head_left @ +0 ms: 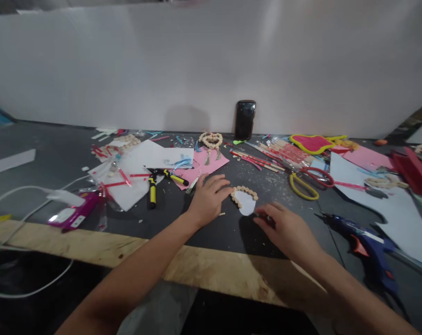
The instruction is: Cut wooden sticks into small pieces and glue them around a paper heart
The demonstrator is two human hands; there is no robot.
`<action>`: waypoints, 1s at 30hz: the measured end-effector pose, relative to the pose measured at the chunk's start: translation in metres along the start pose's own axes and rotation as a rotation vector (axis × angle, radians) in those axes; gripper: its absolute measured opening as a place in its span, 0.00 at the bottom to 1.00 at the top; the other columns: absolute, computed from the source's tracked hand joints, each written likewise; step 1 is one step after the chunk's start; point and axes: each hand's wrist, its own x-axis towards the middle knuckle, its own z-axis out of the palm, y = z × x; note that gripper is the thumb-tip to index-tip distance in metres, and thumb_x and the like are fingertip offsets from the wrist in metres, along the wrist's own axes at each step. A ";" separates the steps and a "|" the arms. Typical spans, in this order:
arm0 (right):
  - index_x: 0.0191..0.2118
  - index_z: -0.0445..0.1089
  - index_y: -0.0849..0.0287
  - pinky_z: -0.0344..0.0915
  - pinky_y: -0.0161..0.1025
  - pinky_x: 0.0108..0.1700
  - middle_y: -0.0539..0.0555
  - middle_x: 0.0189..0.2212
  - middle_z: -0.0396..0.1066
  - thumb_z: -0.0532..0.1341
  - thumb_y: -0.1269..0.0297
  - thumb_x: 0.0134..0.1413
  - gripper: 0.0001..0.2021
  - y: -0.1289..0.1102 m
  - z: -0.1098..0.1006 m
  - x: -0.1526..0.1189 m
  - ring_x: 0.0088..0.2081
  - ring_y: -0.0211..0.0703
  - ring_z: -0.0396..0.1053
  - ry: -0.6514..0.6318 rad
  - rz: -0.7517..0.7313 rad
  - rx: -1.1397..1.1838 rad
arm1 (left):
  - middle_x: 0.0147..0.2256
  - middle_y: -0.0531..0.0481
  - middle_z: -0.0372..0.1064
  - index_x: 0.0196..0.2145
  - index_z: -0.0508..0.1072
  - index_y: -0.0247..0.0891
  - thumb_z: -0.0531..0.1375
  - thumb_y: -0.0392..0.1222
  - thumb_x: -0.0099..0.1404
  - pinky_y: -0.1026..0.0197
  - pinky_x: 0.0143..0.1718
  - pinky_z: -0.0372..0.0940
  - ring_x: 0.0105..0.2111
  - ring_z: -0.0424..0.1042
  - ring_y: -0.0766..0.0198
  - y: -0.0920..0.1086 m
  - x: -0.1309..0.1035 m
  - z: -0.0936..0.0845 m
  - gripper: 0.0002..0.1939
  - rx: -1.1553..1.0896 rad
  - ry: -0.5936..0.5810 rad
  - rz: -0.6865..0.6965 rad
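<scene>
A small white paper piece [247, 204] lies on the dark tabletop, its upper edge lined with a curved row of beige beads [248, 190]. To its left, my left hand [209, 197] hovers or rests with fingers stretched and slightly apart; the fingertips come near the bead row. At the paper's lower right, my right hand [284, 225] has thumb and fingers drawn together in a pinch. Whatever sits between them is too small or hidden to make out. Just beyond my left hand are black-and-yellow pliers [158, 179] and a pink paper sheet [216, 160].
A blue glue gun [366, 249] lies at right, a purple glue gun [76, 211] with a white cord at left. Scissors [303, 186], patterned sticks [260, 160], and a beaded heart [211, 139] lie farther back. A phone [245, 119] leans against the wall.
</scene>
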 end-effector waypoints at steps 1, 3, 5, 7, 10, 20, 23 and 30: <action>0.37 0.70 0.54 0.61 0.35 0.29 0.52 0.34 0.71 0.56 0.61 0.55 0.07 -0.003 0.004 0.008 0.29 0.38 0.68 0.010 0.002 -0.035 | 0.49 0.47 0.68 0.45 0.71 0.43 0.51 0.27 0.56 0.44 0.57 0.44 0.55 0.59 0.55 -0.001 -0.001 0.000 0.22 0.000 0.017 -0.005; 0.36 0.70 0.55 0.60 0.35 0.31 0.52 0.34 0.71 0.58 0.60 0.54 0.07 -0.007 0.013 0.021 0.32 0.40 0.69 0.021 -0.006 -0.108 | 0.49 0.48 0.68 0.45 0.71 0.42 0.51 0.27 0.57 0.45 0.57 0.44 0.55 0.59 0.56 -0.003 -0.003 -0.002 0.21 -0.004 0.045 -0.024; 0.35 0.70 0.55 0.60 0.36 0.33 0.52 0.33 0.71 0.59 0.58 0.53 0.08 -0.010 0.021 0.029 0.35 0.42 0.69 0.020 -0.014 -0.163 | 0.49 0.48 0.68 0.46 0.71 0.42 0.51 0.27 0.57 0.45 0.57 0.44 0.55 0.59 0.56 -0.006 -0.003 -0.003 0.21 -0.011 0.064 -0.044; 0.34 0.70 0.55 0.60 0.37 0.32 0.52 0.33 0.71 0.59 0.57 0.52 0.08 -0.010 0.026 0.035 0.35 0.44 0.68 0.016 -0.012 -0.188 | 0.49 0.48 0.68 0.46 0.71 0.42 0.52 0.28 0.57 0.46 0.56 0.46 0.54 0.58 0.56 -0.009 -0.003 -0.004 0.21 -0.019 0.072 -0.061; 0.33 0.70 0.55 0.59 0.36 0.32 0.51 0.32 0.71 0.59 0.57 0.53 0.08 -0.010 0.030 0.038 0.34 0.42 0.68 0.005 -0.015 -0.196 | 0.49 0.47 0.67 0.45 0.71 0.43 0.52 0.29 0.58 0.46 0.55 0.47 0.54 0.59 0.56 -0.012 -0.002 -0.003 0.20 -0.028 0.075 -0.080; 0.30 0.70 0.55 0.58 0.36 0.31 0.52 0.30 0.71 0.55 0.60 0.56 0.09 -0.015 0.030 0.038 0.32 0.41 0.68 0.014 -0.036 -0.215 | 0.49 0.48 0.68 0.44 0.72 0.43 0.52 0.30 0.59 0.47 0.53 0.49 0.53 0.60 0.56 -0.010 -0.002 -0.001 0.18 -0.057 0.063 -0.064; 0.30 0.70 0.55 0.59 0.36 0.31 0.52 0.29 0.71 0.55 0.60 0.56 0.09 -0.013 0.020 0.030 0.31 0.42 0.68 0.025 -0.050 -0.225 | 0.48 0.48 0.69 0.45 0.71 0.42 0.52 0.30 0.60 0.47 0.53 0.48 0.53 0.61 0.57 -0.010 -0.002 -0.001 0.18 -0.068 0.045 -0.061; 0.33 0.69 0.52 0.62 0.35 0.29 0.49 0.29 0.71 0.54 0.56 0.57 0.09 0.001 0.001 -0.036 0.30 0.39 0.70 0.055 -0.003 -0.107 | 0.53 0.44 0.65 0.51 0.65 0.38 0.49 0.36 0.66 0.45 0.58 0.42 0.57 0.59 0.58 -0.007 -0.001 -0.001 0.17 -0.124 -0.092 0.008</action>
